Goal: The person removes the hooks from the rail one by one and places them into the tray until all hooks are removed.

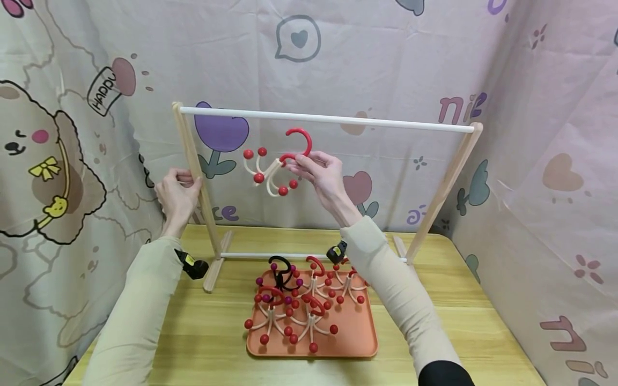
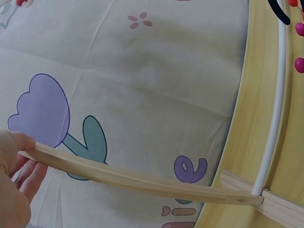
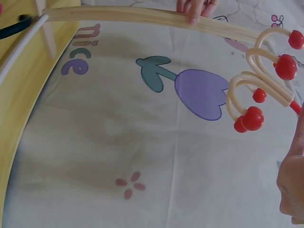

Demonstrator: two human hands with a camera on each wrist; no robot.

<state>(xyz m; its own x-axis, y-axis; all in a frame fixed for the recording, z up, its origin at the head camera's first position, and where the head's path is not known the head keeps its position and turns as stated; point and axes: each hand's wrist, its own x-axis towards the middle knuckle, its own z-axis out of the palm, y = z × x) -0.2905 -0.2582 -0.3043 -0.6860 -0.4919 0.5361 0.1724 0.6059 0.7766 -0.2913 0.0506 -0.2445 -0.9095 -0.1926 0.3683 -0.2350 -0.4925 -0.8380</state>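
Observation:
My right hand (image 1: 325,179) holds a multi-prong hanger (image 1: 309,140) by its red hook, just below the white top rail (image 1: 338,120) of a wooden rack. Cream prongs with red ball tips point left from that hanger; the right wrist view shows these balls (image 3: 286,67) close up. At the rack's left side, my left hand (image 1: 178,195) grips the upright wooden post (image 1: 211,225) between thumb and fingers. The left wrist view shows the thumb over this post (image 2: 142,183) and fingers beneath it.
An orange tray (image 1: 354,338) sits on the wooden table (image 1: 449,316) before the rack. On it lie several red-and-cream hangers (image 1: 313,321) and a black hanger (image 1: 279,279) with purple balls. A lower white rail (image 1: 251,255) joins the rack's feet. Printed curtains (image 1: 536,214) surround the table.

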